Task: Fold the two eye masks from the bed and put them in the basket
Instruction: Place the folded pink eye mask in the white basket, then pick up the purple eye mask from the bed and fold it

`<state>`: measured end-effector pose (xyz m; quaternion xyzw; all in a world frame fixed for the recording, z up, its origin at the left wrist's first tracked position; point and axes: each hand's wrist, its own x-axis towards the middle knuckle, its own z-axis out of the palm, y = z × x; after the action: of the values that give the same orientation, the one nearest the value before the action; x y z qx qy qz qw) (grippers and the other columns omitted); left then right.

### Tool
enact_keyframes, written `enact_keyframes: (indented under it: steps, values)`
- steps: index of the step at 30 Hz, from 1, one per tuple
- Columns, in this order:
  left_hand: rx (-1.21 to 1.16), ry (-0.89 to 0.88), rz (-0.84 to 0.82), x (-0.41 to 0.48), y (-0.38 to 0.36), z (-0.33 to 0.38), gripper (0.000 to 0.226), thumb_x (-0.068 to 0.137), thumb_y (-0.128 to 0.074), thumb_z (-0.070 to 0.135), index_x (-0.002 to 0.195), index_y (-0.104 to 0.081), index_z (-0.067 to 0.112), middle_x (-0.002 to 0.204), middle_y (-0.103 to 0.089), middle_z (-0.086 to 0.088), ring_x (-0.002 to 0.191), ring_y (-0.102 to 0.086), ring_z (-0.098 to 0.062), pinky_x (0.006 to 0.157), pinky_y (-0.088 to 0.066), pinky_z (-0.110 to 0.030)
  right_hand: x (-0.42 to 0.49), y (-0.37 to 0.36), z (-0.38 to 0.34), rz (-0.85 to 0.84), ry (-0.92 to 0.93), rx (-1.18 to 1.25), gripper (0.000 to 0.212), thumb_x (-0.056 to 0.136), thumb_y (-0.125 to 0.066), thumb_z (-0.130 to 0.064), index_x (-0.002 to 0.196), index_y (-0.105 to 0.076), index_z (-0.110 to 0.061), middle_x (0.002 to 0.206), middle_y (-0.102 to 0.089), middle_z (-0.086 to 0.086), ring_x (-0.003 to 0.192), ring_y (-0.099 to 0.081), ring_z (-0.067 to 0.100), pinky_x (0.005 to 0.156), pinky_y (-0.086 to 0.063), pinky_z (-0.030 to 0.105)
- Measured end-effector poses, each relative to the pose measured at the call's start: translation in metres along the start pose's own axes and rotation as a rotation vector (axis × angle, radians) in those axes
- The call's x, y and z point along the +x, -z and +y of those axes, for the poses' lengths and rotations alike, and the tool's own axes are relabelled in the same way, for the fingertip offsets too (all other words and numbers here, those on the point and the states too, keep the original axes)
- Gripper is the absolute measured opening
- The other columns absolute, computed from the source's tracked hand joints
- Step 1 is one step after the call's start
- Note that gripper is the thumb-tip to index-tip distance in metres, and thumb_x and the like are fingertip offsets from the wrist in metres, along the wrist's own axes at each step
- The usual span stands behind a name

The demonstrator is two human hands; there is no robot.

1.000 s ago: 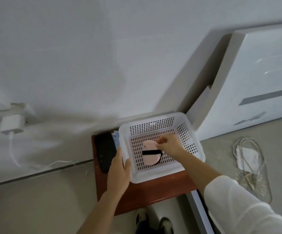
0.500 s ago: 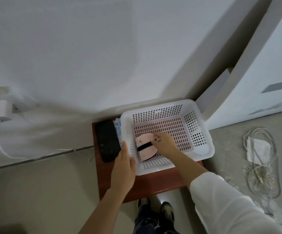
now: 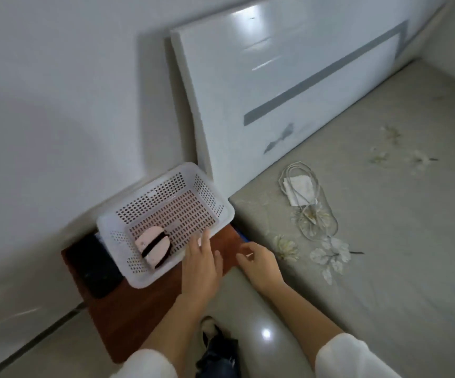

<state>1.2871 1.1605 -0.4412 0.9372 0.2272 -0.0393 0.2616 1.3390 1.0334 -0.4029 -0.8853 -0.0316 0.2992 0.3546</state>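
Observation:
A folded pink eye mask point(image 3: 154, 246) with a black strap lies in the near left corner of the white perforated basket point(image 3: 222, 214). The basket stands on a reddish-brown bedside table point(image 3: 139, 317). My left hand point(image 3: 200, 264) hovers flat at the basket's near right rim, fingers apart, holding nothing. My right hand point(image 3: 259, 261) is just right of it, over the edge of the bed point(image 3: 384, 241), fingers loosely curled and empty. A second eye mask does not show on the bed.
A black phone point(image 3: 95, 266) lies on the table left of the basket. On the bed lie a coiled white cable point(image 3: 313, 214) with a small white cloth point(image 3: 298, 186). A white headboard point(image 3: 289, 85) leans against the wall behind.
My right hand has let go of the pink mask and come out of the basket toward the bed. My left hand has shifted from the basket's left rim to its right. The view has swung right.

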Motion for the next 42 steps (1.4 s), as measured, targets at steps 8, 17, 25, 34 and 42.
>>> enact_keyframes:
  steps: [8, 17, 25, 34, 42]
  values:
    - [0.163, -0.389, -0.279, -0.088, -0.076, 0.152, 0.058, 0.095, -0.039, 0.032, 0.147, -0.019, 0.013, 0.146, -0.033, -0.015, 0.130, -0.036, -0.028, 0.102, -0.039, -0.038, -0.122, 0.101, 0.163, 0.282, -0.297, 0.143, 0.036, 0.091, -0.054, -0.025, 0.123, -0.056, -0.009, 0.123, -0.063, 0.010, 0.107, -0.059, 0.025, 0.091, -0.046, 0.034]
    - [0.238, -0.755, -0.597, -0.331, -0.192, 0.354, 0.063, 0.095, -0.040, 0.038, 0.147, -0.016, 0.014, 0.150, -0.024, -0.014, 0.136, -0.027, -0.032, 0.109, -0.029, -0.044, -0.384, 0.198, 0.393, 0.516, -0.611, 0.130, 0.050, 0.093, -0.051, -0.033, 0.135, -0.046, -0.007, 0.139, -0.053, 0.012, 0.124, -0.052, 0.027, 0.102, -0.041, 0.036]
    - [0.297, -1.035, -0.726, -0.477, -0.266, 0.487, 0.063, 0.094, -0.038, 0.043, 0.147, -0.019, 0.016, 0.154, -0.022, -0.014, 0.139, -0.025, -0.031, 0.110, -0.028, -0.045, -0.531, 0.265, 0.527, 0.676, -0.849, 0.217, 0.054, 0.093, -0.049, -0.035, 0.138, -0.041, -0.007, 0.141, -0.049, 0.014, 0.125, -0.050, 0.031, 0.101, -0.041, 0.039]
    - [0.354, -1.106, -0.748, -0.520, -0.398, 0.640, 0.061, 0.093, -0.036, 0.047, 0.145, -0.024, 0.016, 0.151, -0.027, -0.014, 0.136, -0.028, -0.032, 0.107, -0.032, -0.045, -0.564, 0.384, 0.685, 0.761, -0.905, 0.228, 0.045, 0.089, -0.053, -0.035, 0.124, -0.053, -0.006, 0.128, -0.059, 0.016, 0.116, -0.055, 0.033, 0.096, -0.044, 0.039]
    - [0.390, -0.993, -0.795, -0.547, -0.520, 0.760, 0.062, 0.093, -0.036, 0.045, 0.146, -0.024, 0.015, 0.152, -0.026, -0.014, 0.138, -0.027, -0.032, 0.109, -0.031, -0.046, -0.566, 0.490, 0.842, 0.587, -0.947, 0.143, 0.051, 0.093, -0.046, -0.038, 0.135, -0.042, -0.010, 0.139, -0.048, 0.012, 0.127, -0.046, 0.029, 0.105, -0.037, 0.042]
